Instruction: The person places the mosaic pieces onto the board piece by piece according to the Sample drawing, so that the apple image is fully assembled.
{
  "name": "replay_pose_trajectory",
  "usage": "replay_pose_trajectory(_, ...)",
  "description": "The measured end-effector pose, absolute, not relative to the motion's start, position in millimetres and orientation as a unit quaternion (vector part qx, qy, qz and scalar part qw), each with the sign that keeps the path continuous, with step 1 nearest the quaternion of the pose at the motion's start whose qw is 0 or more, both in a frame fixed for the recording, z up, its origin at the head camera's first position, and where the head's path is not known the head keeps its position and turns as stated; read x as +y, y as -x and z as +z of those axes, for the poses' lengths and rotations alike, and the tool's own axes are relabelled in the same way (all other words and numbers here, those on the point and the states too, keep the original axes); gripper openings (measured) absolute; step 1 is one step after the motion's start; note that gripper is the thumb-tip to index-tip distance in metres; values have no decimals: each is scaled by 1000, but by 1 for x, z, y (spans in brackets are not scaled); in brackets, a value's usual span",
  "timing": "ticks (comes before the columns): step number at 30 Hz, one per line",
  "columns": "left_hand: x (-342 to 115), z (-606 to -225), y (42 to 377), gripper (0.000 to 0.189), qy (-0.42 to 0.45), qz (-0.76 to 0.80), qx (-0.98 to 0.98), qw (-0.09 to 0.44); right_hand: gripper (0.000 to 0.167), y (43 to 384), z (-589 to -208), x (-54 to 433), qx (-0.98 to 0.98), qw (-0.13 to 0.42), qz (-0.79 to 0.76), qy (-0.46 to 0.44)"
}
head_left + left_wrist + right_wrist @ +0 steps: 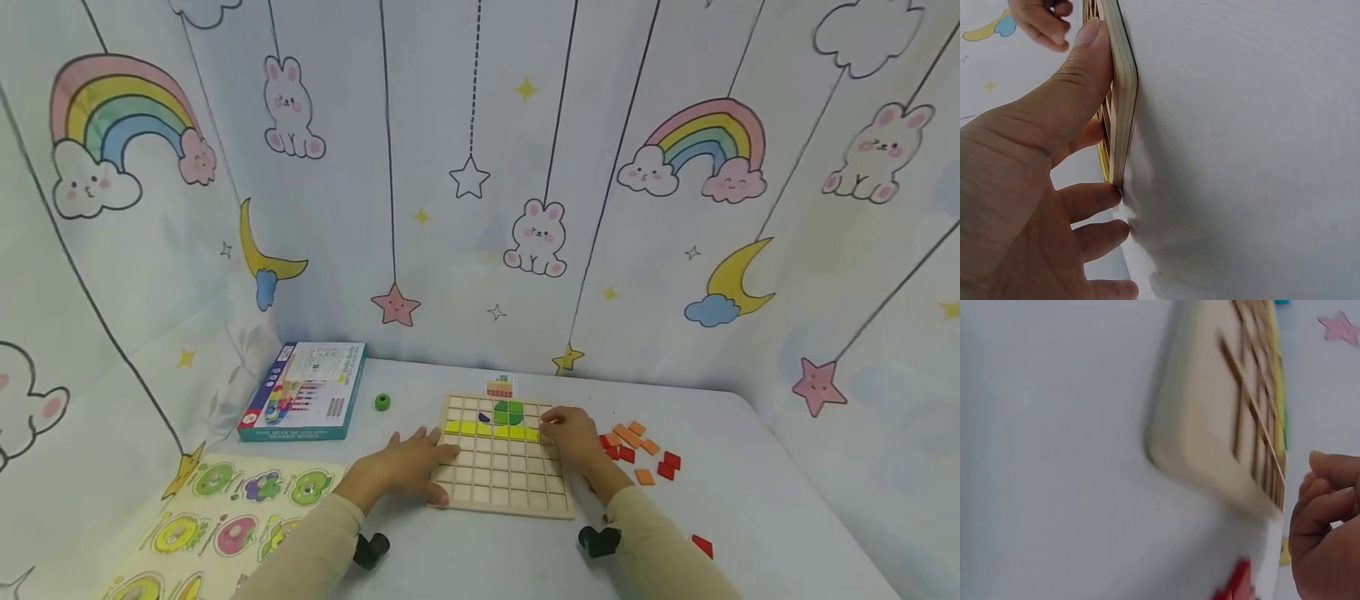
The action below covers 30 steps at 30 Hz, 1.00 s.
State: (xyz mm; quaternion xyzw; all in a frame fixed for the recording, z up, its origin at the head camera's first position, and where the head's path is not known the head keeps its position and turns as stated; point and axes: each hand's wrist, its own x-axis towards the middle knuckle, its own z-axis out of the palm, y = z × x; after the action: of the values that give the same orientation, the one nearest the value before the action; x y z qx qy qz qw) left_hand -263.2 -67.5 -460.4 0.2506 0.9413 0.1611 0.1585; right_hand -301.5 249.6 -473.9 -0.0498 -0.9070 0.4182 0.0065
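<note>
A wooden grid board (pixel 495 506) lies on the table. A row of yellow tiles (pixel 487 430) crosses it, with green rounded tiles (pixel 508 412) and a small purple piece (pixel 483 417) behind. My left hand (pixel 405 467) rests at the board's left side, fingers spread; in the left wrist view its thumb (pixel 1082 69) lies over the board's edge (pixel 1124 81). My right hand (pixel 573 437) is over the board's right side, with bent fingertips at the end of the yellow row. In the right wrist view its fingers (pixel 1319 509) are curled; I cannot tell whether they pinch a tile.
Orange tiles (pixel 645 477) and red tiles (pixel 666 471) lie scattered to the right, one red tile (pixel 702 546) nearer. A small pattern card (pixel 500 386) sits behind the board. At left are a box (pixel 303 392), a green bead (pixel 382 402) and a fruit picture sheet (pixel 225 500).
</note>
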Motion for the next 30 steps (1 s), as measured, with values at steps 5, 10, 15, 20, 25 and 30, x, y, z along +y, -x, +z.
replay_pose_trajectory(5,-66,-456,263,81,-252,160,941,161,36,295,-461,304,-830,10,549,99)
replay_pose_trajectory(10,-65,-456,263,81,-252,156,941,163,35,283,-459,370,-722,39,670,168)
replay_pose_trajectory(15,-65,-457,264,81,-250,158,941,166,27,272,-462,410,-665,48,707,236)
replay_pose_trajectory(20,-66,-458,264,82,-253,157,941,160,50,268,-471,421,-716,36,650,251)
replay_pose_trajectory(25,-65,-459,264,82,-253,160,940,163,50,270,-483,424,-792,37,552,259)
replay_pose_trajectory(30,-65,-459,263,82,-254,158,940,161,47,268,-478,413,-861,34,447,241)
